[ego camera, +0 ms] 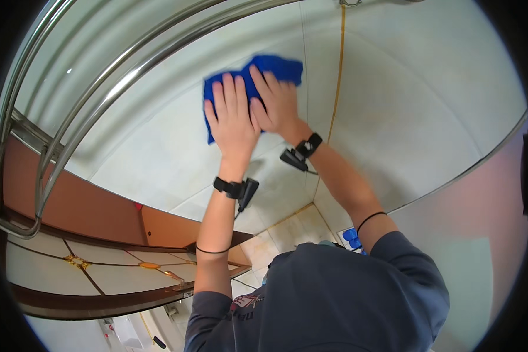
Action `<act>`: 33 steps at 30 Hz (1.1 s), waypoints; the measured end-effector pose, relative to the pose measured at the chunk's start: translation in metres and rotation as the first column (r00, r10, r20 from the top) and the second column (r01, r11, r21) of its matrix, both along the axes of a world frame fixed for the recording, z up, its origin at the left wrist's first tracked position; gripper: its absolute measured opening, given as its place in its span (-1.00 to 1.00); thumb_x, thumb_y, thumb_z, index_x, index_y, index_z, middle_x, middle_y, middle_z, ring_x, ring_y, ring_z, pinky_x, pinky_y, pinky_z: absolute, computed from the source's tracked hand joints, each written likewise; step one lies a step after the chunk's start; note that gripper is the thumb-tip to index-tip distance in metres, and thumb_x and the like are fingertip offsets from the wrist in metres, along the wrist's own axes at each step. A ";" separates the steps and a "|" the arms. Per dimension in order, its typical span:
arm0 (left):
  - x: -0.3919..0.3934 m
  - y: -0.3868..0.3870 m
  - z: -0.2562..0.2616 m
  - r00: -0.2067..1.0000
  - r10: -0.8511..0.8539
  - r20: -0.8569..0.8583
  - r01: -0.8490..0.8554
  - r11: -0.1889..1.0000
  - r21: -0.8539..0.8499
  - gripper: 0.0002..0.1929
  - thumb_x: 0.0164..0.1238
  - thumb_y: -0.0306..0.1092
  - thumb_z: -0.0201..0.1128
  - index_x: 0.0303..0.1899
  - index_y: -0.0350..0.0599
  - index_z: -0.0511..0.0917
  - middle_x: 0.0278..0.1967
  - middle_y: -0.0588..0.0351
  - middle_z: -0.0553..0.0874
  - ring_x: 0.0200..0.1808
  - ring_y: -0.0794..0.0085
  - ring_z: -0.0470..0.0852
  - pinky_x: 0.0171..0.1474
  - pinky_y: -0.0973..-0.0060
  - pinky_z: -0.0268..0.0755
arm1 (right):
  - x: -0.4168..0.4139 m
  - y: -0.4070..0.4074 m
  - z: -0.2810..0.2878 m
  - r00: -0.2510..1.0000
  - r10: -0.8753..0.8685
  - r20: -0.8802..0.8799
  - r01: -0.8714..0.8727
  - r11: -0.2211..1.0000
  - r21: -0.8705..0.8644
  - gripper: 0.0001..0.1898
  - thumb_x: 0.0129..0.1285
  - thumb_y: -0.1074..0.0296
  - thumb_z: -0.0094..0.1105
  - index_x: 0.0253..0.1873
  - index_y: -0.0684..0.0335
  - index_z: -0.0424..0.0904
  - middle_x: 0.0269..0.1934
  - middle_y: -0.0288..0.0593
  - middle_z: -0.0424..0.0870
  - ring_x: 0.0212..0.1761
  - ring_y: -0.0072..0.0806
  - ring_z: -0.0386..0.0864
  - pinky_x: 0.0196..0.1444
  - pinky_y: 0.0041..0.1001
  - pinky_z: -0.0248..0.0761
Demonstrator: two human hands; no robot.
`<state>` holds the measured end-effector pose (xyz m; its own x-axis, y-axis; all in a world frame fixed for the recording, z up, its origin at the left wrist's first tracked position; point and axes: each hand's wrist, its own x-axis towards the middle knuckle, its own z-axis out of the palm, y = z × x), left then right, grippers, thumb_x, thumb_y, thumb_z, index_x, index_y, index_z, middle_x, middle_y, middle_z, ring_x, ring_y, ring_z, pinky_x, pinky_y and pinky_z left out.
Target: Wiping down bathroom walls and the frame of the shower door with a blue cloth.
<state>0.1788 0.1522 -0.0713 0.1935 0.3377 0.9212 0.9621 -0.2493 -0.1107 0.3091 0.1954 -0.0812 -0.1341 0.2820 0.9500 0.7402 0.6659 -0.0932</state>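
A blue cloth (pixel 277 66) lies spread against the white tiled wall (pixel 171 119), near a corner. My left hand (pixel 234 121) presses flat on its left half with the fingers stretched upward. Beside it, my right hand (pixel 277 103) bears on the cloth's right half, fingers spread and the thumb close to the left hand. The cloth's upper right flap sticks out past the right fingertips. Each wrist carries a black strap with a small device, the left strap (pixel 235 188) and the right strap (pixel 301 152). Both palms hide the middle of the cloth.
Curved metal rails (pixel 127 81) run along the wall at upper left. A brown-framed door with glass panels (pixel 48 275) stands at lower left. A yellowish line (pixel 339 66) marks the wall corner. Blue items (pixel 352 237) sit on the floor beyond my right arm.
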 end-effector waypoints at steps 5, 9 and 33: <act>0.010 0.002 -0.120 0.989 -0.028 -0.144 0.006 0.988 -0.158 -0.44 0.51 -0.13 0.14 0.44 -0.15 0.49 0.50 -0.09 0.46 0.54 0.02 0.36 0.55 -0.03 0.02 | 0.020 -0.001 -0.137 0.999 0.009 -0.042 -0.015 0.988 -0.151 -0.33 0.33 0.07 0.11 0.48 0.30 0.47 0.21 0.19 0.64 0.25 0.18 0.52 0.29 0.03 0.29; 0.030 0.015 -0.065 0.995 -0.035 -0.094 0.026 0.995 -0.096 -0.44 0.51 -0.13 0.14 0.44 -0.16 0.49 0.50 -0.11 0.47 0.53 0.00 0.37 0.55 -0.03 0.02 | 0.033 0.001 -0.073 0.998 -0.015 -0.059 0.001 0.975 -0.223 -0.30 0.32 0.08 0.12 0.52 0.24 0.41 0.17 0.08 0.66 -0.08 -0.07 0.57 0.02 -0.12 0.33; 0.105 0.041 0.008 0.966 -0.083 -0.246 0.080 0.997 -0.019 -0.46 0.53 -0.12 0.12 0.46 -0.05 0.48 0.52 0.03 0.46 0.55 0.17 0.37 0.55 0.11 0.05 | 0.095 0.029 -0.026 0.945 -0.010 -0.326 -0.017 0.997 -0.079 -0.34 0.40 0.16 -0.03 0.53 0.35 0.36 0.29 0.23 0.58 0.29 0.11 0.51 0.36 -0.10 0.29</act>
<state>0.2836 0.1936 -0.0631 0.4412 0.3196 0.8386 0.8818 -0.3280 -0.3390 0.4039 0.2244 -0.1069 0.1783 0.3587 0.9163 0.6580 0.6489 -0.3821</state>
